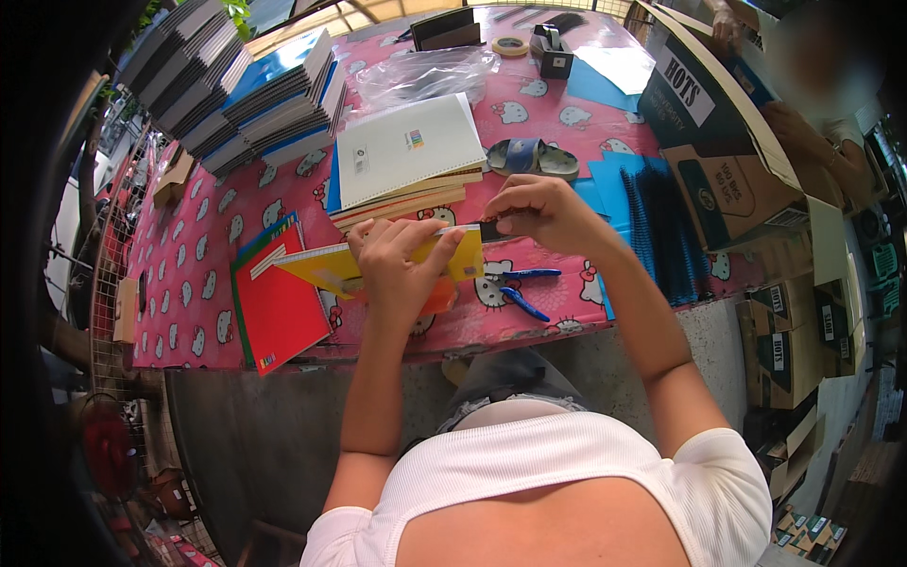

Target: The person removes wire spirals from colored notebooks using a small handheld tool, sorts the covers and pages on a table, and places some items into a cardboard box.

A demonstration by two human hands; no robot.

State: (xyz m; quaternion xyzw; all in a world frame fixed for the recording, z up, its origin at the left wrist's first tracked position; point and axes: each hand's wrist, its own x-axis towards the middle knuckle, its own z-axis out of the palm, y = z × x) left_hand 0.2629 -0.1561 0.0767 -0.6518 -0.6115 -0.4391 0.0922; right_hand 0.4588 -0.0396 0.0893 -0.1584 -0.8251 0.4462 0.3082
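My left hand (402,260) grips a yellow-covered notebook (316,267), tilted on edge above the table, fingers over its top and thumb on the near side. An orange patch shows under that hand. At the notebook's right end my right hand (548,213) is closed in a pinch, with a small dark piece (489,230) at its fingertips; its kind is unclear. Blue-handled pliers (524,295) lie just below. Behind the notebook rises a stack of unbound books with a white top sheet (411,151). Left of it rests a red notebook (288,317) over a green one.
Black spiral coils (661,231) lie on blue sheets at right, beside a large carton (727,189). A slipper (534,159), tape dispenser (551,52), tape roll (510,46) and clear plastic (425,76) sit farther back. Tall notebook stacks (283,94) stand far left. Another person is beyond the carton.
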